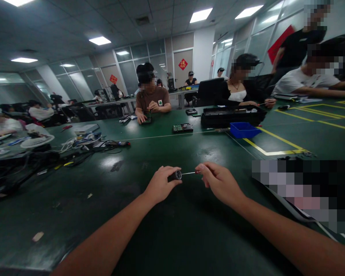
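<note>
My left hand point(163, 183) is closed around a short black cylindrical part point(176, 175), whose round, ringed end faces right. In my right hand point(217, 180) is a thin screwdriver point(189, 173); its reddish handle is mostly hidden by my fingers. The bare metal shaft points left, and its tip reaches the rim of the cylindrical part. Whether the tip is inside or only touching, I cannot tell. Both hands are held above the green tabletop point(172, 230), near the middle of the view.
Beyond my hands lie a circuit-board device point(182, 128), a blue bin point(244, 130) and a long black casing point(232, 117). Tangled cables point(25, 165) cover the left side. A pixelated flat item point(304, 195) lies at right. Co-workers sit across the table, one in a brown shirt point(153, 97).
</note>
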`<state>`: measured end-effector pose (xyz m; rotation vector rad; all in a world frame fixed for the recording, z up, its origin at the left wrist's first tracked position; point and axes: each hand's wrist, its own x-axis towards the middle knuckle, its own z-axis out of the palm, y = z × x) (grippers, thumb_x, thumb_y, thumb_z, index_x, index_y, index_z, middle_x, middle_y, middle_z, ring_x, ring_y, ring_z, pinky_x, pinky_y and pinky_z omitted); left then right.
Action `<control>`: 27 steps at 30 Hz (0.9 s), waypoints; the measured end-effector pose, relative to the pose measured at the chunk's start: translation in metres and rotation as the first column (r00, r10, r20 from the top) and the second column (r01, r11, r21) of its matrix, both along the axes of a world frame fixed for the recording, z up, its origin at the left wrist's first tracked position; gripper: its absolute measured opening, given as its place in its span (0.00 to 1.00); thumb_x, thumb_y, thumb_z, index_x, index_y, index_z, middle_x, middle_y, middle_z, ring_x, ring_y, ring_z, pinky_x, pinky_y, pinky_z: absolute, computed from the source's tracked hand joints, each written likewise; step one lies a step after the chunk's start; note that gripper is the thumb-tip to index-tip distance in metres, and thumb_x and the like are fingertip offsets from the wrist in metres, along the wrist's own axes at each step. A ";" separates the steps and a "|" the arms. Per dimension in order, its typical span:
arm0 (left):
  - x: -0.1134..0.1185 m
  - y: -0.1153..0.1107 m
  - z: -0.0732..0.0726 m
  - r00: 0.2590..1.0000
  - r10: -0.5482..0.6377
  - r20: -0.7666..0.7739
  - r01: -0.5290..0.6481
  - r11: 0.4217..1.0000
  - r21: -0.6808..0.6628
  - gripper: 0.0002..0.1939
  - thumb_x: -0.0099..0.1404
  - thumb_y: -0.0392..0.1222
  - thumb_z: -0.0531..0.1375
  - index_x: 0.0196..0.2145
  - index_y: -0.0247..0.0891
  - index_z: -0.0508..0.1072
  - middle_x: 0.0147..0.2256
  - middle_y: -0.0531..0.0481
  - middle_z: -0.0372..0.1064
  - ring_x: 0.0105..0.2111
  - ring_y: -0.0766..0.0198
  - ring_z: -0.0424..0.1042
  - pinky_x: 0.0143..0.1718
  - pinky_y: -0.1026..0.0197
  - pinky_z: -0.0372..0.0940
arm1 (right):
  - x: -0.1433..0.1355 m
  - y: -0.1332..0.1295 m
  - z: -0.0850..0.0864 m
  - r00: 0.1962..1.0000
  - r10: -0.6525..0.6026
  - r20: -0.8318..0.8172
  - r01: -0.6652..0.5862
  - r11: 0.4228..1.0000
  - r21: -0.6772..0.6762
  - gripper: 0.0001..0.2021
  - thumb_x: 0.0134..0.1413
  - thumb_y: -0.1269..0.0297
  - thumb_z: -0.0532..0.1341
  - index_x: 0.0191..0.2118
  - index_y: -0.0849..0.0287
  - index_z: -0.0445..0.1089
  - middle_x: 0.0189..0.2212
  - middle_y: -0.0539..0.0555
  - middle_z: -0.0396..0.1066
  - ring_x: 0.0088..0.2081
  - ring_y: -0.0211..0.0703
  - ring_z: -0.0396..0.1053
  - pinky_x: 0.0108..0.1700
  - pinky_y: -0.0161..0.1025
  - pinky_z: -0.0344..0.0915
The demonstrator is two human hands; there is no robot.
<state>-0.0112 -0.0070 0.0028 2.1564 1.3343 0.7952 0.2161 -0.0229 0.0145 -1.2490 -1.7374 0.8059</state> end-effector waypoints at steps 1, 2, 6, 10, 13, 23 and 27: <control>0.000 0.000 0.000 1.000 0.001 0.003 -0.001 1.000 0.001 0.20 0.63 0.40 0.66 0.53 0.46 0.73 0.51 0.48 0.71 0.52 0.55 0.68 0.63 0.45 0.54 | 0.000 0.000 -0.001 1.000 -0.014 0.008 0.014 1.000 -0.010 0.20 0.66 0.48 0.51 0.37 0.55 0.73 0.18 0.46 0.64 0.21 0.41 0.65 0.24 0.38 0.58; 0.000 0.000 0.000 1.000 0.002 0.003 -0.002 1.000 0.002 0.20 0.63 0.40 0.65 0.53 0.46 0.73 0.51 0.48 0.71 0.52 0.55 0.68 0.63 0.45 0.54 | -0.001 0.001 -0.001 1.000 -0.024 0.017 0.024 1.000 -0.011 0.20 0.66 0.47 0.50 0.37 0.55 0.73 0.19 0.47 0.65 0.21 0.40 0.64 0.24 0.38 0.57; -0.001 0.000 -0.001 1.000 0.003 -0.005 -0.003 1.000 0.007 0.20 0.63 0.41 0.65 0.54 0.46 0.73 0.51 0.48 0.71 0.52 0.54 0.68 0.63 0.44 0.54 | 0.000 0.001 -0.003 1.000 0.002 0.021 -0.003 0.999 0.036 0.16 0.66 0.53 0.52 0.48 0.55 0.71 0.26 0.50 0.71 0.26 0.42 0.69 0.28 0.39 0.62; -0.002 0.000 -0.002 1.000 0.000 -0.006 0.000 1.000 0.025 0.21 0.63 0.41 0.65 0.54 0.46 0.72 0.51 0.48 0.71 0.53 0.55 0.68 0.63 0.44 0.54 | 0.001 0.000 -0.003 0.999 0.034 0.004 -0.034 0.999 0.036 0.14 0.65 0.56 0.54 0.50 0.54 0.69 0.31 0.51 0.72 0.31 0.44 0.71 0.31 0.39 0.64; -0.001 0.000 -0.001 1.000 0.002 -0.009 -0.002 1.000 0.016 0.20 0.63 0.41 0.65 0.54 0.46 0.73 0.51 0.48 0.71 0.52 0.55 0.68 0.63 0.44 0.54 | 0.001 0.001 -0.005 1.000 0.020 0.007 -0.021 0.999 0.041 0.16 0.67 0.52 0.50 0.44 0.53 0.72 0.33 0.52 0.73 0.31 0.44 0.70 0.33 0.40 0.64; 0.000 -0.002 0.002 1.000 -0.001 -0.013 0.001 1.000 0.014 0.20 0.64 0.41 0.65 0.54 0.46 0.72 0.50 0.48 0.71 0.51 0.55 0.68 0.63 0.43 0.54 | -0.002 0.004 -0.004 0.972 -0.070 -0.223 0.069 0.998 -0.010 0.13 0.60 0.52 0.60 0.39 0.57 0.72 0.33 0.54 0.74 0.36 0.46 0.72 0.40 0.44 0.69; -0.003 -0.001 0.001 0.999 -0.046 0.017 0.044 0.995 0.092 0.21 0.64 0.39 0.65 0.54 0.46 0.72 0.52 0.49 0.71 0.53 0.57 0.67 0.63 0.46 0.55 | -0.002 0.011 -0.006 0.878 -0.101 -0.468 0.021 0.985 -0.174 0.15 0.58 0.49 0.61 0.37 0.58 0.72 0.32 0.54 0.74 0.35 0.45 0.73 0.44 0.48 0.71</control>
